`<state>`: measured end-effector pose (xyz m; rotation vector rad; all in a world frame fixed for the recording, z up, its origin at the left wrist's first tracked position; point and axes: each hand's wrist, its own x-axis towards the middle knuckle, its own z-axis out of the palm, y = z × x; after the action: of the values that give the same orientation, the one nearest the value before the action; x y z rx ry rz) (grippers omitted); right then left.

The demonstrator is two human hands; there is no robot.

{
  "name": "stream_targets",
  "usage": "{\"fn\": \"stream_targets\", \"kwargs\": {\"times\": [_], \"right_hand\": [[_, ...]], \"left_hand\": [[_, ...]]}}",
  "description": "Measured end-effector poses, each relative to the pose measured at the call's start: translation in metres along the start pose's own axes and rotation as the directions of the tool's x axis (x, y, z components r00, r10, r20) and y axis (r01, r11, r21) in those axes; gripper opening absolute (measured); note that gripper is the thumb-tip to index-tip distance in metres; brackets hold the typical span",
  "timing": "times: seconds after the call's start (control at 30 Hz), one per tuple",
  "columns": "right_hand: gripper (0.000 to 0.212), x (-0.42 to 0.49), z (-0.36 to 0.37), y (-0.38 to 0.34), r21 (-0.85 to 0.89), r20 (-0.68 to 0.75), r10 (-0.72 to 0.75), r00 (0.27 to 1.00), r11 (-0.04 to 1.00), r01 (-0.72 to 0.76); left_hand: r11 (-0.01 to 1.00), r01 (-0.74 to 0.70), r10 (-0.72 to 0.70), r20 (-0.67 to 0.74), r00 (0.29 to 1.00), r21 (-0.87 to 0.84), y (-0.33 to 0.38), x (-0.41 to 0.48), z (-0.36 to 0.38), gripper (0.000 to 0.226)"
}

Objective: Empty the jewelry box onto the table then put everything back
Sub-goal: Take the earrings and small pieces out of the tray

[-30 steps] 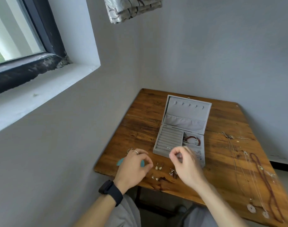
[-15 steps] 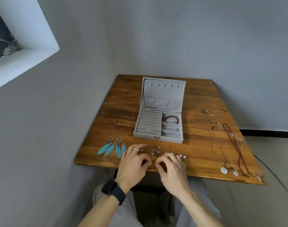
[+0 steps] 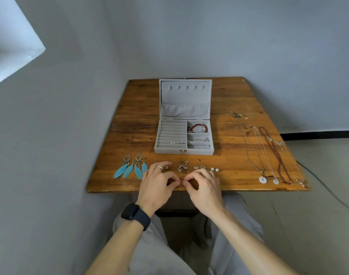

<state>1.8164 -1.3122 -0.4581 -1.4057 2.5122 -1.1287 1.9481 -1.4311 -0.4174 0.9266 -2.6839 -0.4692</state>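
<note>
Drew left hand [image 3: 157, 185] and right hand [image 3: 204, 187] together, both pinching a tiny piece [image 3: 181, 182]. Set earrings [image 3: 182, 168] just beyond, necklaces [image 3: 268, 155] rightward; left bracelet [image 3: 197, 128] in box [image 3: 169, 150].

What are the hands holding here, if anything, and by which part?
Left hand and right hand each pinch a tiny item between them at the table front edge; what it is and which part cannot be told.

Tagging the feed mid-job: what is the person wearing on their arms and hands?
The left hand has a black smartwatch with a dark band on its wrist and a thin ring on one finger. The right hand shows no ring or watch. No sleeves are in view on either side.
</note>
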Motion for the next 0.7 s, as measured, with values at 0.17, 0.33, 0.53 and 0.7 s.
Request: {"fn": "stream_targets", "kwargs": {"times": [0.17,0.33,0.53,0.7], "right_hand": [[0.009,0.000,-0.003,-0.001,0.024,-0.012,-0.007,1.000,1.000,0.007],[0.011,-0.001,-0.005,-0.001,0.057,-0.004,-0.006,1.000,0.998,0.006],[0.013,-0.002,-0.008,0.000,0.090,0.013,-0.006,1.000,0.996,0.005],[0.014,-0.002,-0.011,-0.001,0.105,0.028,-0.007,1.000,0.994,0.004]], "left_hand": [[1.000,0.015,-0.015,-0.016,1.000,0.003,0.003,0.000,0.002,0.011],[0.999,0.029,-0.029,-0.023,0.999,-0.015,0.003,0.001,0.001,0.013],[0.999,0.036,-0.036,-0.029,0.999,-0.007,0.004,0.001,0.002,0.015],[0.999,0.041,-0.041,-0.032,0.999,0.003,0.005,0.000,0.003,0.015]]}}
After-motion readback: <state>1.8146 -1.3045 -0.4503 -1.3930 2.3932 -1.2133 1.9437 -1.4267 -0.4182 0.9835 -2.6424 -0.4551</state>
